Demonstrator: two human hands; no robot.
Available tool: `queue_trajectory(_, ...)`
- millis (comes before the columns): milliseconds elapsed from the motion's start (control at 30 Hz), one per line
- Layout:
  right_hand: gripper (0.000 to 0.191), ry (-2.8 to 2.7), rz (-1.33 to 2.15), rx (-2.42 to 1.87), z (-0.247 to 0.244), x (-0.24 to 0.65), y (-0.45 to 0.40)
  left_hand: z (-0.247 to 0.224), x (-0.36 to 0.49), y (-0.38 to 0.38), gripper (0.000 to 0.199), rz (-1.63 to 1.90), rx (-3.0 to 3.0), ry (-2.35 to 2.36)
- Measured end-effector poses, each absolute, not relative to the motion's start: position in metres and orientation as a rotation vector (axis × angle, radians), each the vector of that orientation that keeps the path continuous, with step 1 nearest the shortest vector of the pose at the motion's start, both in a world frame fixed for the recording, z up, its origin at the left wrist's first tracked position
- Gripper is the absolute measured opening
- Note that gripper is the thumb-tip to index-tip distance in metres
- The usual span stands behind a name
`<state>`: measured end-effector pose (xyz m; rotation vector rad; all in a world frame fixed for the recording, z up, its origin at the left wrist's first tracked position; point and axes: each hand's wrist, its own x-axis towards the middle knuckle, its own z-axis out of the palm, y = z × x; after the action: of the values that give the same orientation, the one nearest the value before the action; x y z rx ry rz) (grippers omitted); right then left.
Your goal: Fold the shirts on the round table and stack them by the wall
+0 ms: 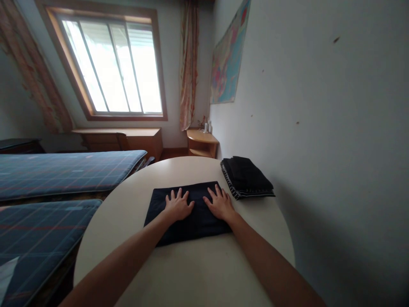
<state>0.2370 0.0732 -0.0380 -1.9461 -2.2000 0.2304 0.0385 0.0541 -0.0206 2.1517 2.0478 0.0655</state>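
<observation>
While daylight comes through the wide window (pixel 111 68), a round pale bench (pixel 191 273) stands against a grey wall (pixel 335 128). Both hands lie flat with fingers spread on a folded dark cloth (pixel 194 213) at the bench's middle: the left hand (pixel 177 207) on its left half, the right hand (pixel 220 204) on its right. A stack of folded dark clothes (pixel 246 177) sits just beyond, near the wall. Plaid-covered beds (pixel 64 170) stand to the left, a map (pixel 228 59) hangs above.
</observation>
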Motion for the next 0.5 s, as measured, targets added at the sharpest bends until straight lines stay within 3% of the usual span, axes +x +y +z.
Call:
queue_trajectory(300,0.063,-2.085,0.215,-1.966,-0.035,0.239,0.072,-0.040,0.039,0.059,0.062,0.303,2.388,2.032)
queue_trajectory(500,0.061,-2.003,0.144,-1.972,-0.035,0.241,0.075,-0.040,0.037,0.028,0.072,0.220,2.411,1.963)
